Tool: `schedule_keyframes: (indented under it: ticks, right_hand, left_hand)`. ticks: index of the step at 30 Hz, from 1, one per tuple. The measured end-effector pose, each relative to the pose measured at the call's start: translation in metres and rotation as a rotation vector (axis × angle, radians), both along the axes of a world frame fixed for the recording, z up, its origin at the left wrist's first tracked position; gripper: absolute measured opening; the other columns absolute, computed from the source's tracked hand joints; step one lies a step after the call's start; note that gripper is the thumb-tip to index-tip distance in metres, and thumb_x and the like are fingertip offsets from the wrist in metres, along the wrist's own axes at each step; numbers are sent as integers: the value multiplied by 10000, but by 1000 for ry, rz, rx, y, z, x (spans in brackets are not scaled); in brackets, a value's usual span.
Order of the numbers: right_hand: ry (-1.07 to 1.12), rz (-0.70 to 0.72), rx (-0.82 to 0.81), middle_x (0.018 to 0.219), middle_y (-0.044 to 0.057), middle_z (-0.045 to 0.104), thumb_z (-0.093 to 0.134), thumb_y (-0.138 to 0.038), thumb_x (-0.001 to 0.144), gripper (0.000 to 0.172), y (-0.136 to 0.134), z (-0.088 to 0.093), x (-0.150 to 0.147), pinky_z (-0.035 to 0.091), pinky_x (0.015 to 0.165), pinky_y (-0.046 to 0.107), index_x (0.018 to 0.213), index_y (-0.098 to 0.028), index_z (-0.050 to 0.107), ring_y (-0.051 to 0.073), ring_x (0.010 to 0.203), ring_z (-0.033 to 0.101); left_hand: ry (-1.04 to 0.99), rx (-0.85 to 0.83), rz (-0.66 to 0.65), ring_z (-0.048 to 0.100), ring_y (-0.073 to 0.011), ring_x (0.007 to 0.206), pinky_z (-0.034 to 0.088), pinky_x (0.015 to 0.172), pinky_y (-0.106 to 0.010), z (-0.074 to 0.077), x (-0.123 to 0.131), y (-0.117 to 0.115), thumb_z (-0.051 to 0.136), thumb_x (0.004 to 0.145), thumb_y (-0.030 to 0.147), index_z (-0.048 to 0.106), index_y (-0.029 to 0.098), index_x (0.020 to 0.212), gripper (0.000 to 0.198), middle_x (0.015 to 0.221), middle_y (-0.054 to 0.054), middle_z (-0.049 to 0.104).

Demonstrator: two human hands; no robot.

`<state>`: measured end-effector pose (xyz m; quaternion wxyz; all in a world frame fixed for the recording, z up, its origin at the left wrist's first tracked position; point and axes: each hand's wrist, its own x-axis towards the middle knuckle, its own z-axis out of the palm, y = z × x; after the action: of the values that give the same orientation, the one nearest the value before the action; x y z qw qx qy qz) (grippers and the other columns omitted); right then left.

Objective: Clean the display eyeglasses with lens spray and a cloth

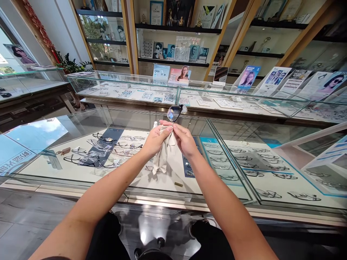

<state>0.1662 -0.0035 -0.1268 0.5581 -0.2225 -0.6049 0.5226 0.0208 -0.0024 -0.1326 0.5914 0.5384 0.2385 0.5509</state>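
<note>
A pair of glasses [174, 113] with dark-tinged, reflecting lenses is held on end above the glass counter. My left hand [155, 140] is closed on a cream cleaning cloth [160, 164], its thumb pressing the fabric near the lower part of the glasses. The cloth's folds hang down between my hands. My right hand [186, 139] is closed in a pinch at the lower end of the glasses, touching the cloth's edge. Fingers and fabric hide the lower lens. Just behind my left fingers, a small white cap-like object [155, 124] shows.
Beneath my hands, the glass display counter [81, 180] shows rows of eyeglass frames [217, 159]. Several loose glasses [84, 157] lie at left, by a brown object [65, 150]. A white slanted stand [322, 144] rises at right. Another glass case [130, 92] stands beyond.
</note>
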Motion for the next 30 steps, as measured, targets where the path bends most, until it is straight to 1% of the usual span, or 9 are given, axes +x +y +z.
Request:
schedule_keyframes:
  ticks: [3,5,8,12,15,18,21,25,30]
  right_hand:
    - [3,-6,-8,1379,49,808,769,-618,922,394,2,-1,2,476,1237,448,1095,-286,892,312,1423,654]
    - [26,-24,-39,1314,60,833,781,-610,906,388,3,-2,3,510,1190,455,1059,-274,901,324,1355,696]
    - [60,-59,-90,1178,72,866,815,-591,866,361,6,-3,6,566,1072,443,967,-256,907,326,1210,757]
    - [124,-111,-128,1065,66,874,863,-560,812,317,12,-5,7,585,946,390,852,-247,888,272,1031,778]
    - [177,-138,-188,1004,57,870,906,-549,756,313,15,-6,7,584,865,356,796,-241,866,226,898,759]
    - [216,-138,-232,963,61,866,940,-559,707,342,17,-8,4,582,837,347,762,-235,845,218,859,750]
    - [215,-106,-248,1009,68,868,950,-586,693,377,17,-10,0,586,854,356,792,-238,845,238,918,766]
    - [204,-57,-243,1148,73,862,946,-602,703,395,14,-12,-3,595,894,371,831,-242,845,258,1018,774]
    - [163,-19,-240,1261,76,840,925,-600,737,385,9,-10,-3,592,795,340,878,-246,864,243,987,769]
  left_hand:
    - [-8,11,-2,608,-122,722,469,696,-242,-2,0,3,892,807,655,708,149,956,558,805,0,711]
    - [18,-8,-52,609,-130,700,466,680,-251,-4,-2,6,889,795,679,717,143,914,576,791,-14,722]
    - [83,-42,-156,634,-149,703,482,689,-267,-6,-6,12,862,808,712,729,136,861,593,778,-41,733]
    - [117,-44,-273,667,-163,756,498,733,-271,-4,-12,12,860,836,680,760,128,931,569,821,-56,750]
    - [136,-48,-306,690,-178,797,523,777,-288,-2,-14,9,926,795,602,759,130,1019,549,880,-58,762]
    - [156,-65,-258,697,-186,809,534,770,-289,-3,-12,7,993,719,535,740,134,1096,605,919,-59,768]
    - [158,-57,-156,669,-167,765,523,740,-274,-8,-6,7,992,697,563,730,127,1076,634,878,-45,753]
    - [116,14,24,611,-136,713,488,700,-254,-15,2,8,930,747,636,737,132,1102,646,829,-13,721]
    - [93,85,121,639,-162,748,511,724,-276,-18,6,6,836,832,695,780,133,1089,621,837,-42,754]
